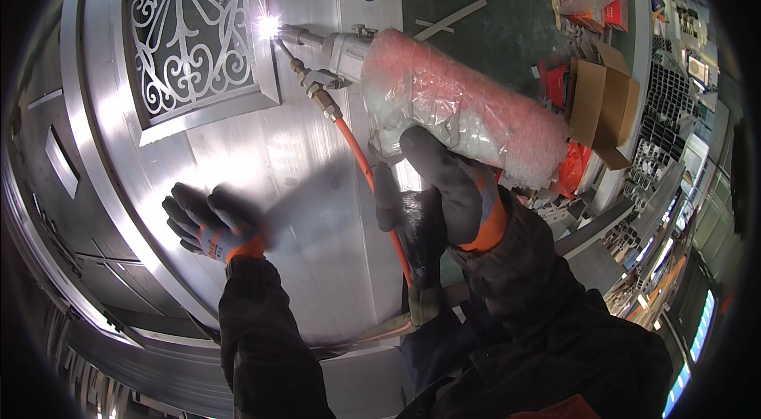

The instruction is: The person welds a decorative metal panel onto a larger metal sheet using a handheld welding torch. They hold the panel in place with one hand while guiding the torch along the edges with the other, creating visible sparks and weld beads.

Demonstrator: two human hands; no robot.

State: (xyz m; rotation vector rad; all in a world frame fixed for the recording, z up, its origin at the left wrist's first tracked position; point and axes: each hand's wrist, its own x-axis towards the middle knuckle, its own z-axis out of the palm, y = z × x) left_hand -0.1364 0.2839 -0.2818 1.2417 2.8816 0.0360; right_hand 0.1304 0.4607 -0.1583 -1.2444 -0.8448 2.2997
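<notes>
My right hand [452, 189], in a grey and orange work glove, is wrapped round the handle of a handheld welding gun [468, 106]. Clear and pinkish plastic wrap covers the gun's body. Its metal nozzle [305, 37] points left, and a white glare with sparks [269, 26] burns at the tip, by the edge of the frame [202, 115] around a scrollwork grille [184, 30]. A thin wire guide [319, 95] on an orange hose [357, 151] meets the same spot. On the shiny metal door panel [317, 181], my gloved left hand [210, 221] lies with fingers apart, holding nothing.
Beyond the panel, thin offcut strips [452, 20] lie on a dark green surface. An open cardboard box [594, 98] and red packages stand at the right. Stacked metal profiles [662, 110] fill racks farther right. Another metal panel [47, 205] lies along the left.
</notes>
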